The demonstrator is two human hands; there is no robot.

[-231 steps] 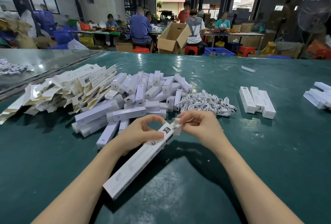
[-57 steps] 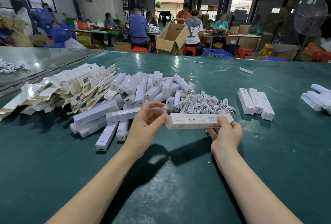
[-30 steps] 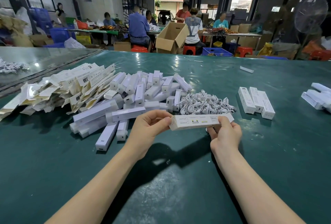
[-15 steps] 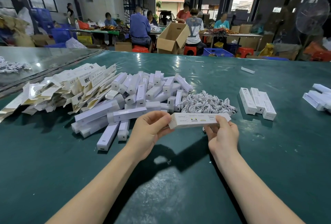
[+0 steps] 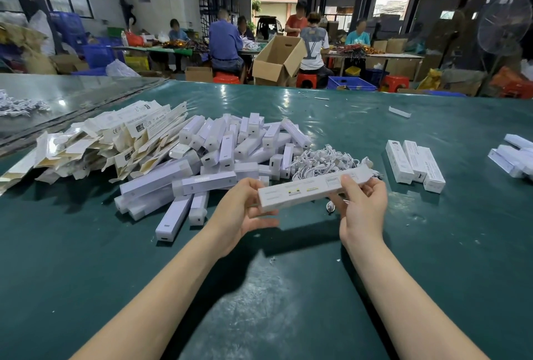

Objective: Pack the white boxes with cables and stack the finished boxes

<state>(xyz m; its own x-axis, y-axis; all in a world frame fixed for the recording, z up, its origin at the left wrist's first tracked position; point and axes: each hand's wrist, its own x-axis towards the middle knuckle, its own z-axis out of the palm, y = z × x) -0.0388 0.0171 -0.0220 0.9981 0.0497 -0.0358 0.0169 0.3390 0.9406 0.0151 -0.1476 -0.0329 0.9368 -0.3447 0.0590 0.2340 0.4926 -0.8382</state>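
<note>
A packing workshop: seated workers point(image 5: 225, 42) at far tables, open cardboard cartons point(image 5: 278, 60), blue crates point(image 5: 350, 83), green worktop point(image 5: 86, 273).

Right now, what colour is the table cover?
The table cover is dark green, seen best in the head view.

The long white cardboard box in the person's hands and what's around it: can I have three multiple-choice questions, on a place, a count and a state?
1. Where is the heap of white coiled cables?
A. On the green table, just behind the long white cardboard box.
B. In a blue crate.
C. On the floor.
2. How many closed white boxes lie in the row right of the cables?
A. Two.
B. Three.
C. Six.
3. How is the long box placed?
A. Lying untouched.
B. Standing on end.
C. Gripped by left hand and right hand, off the table.
Answers: 1 A, cables show past the box's far edge; 2 B, three lie side by side; 3 C, a hand grips each end.
</note>
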